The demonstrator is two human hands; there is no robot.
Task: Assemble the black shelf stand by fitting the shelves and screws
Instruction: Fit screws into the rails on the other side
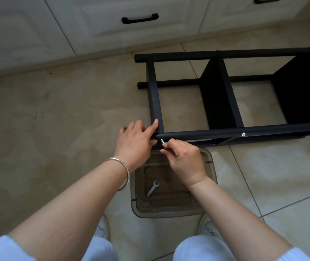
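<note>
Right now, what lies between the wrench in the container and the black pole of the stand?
In the head view, the right hand, pinching a silver screw, lies between the wrench and the pole.

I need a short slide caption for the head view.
Right hand brings a screw to the black shelf stand; left hand steadies it.
</note>
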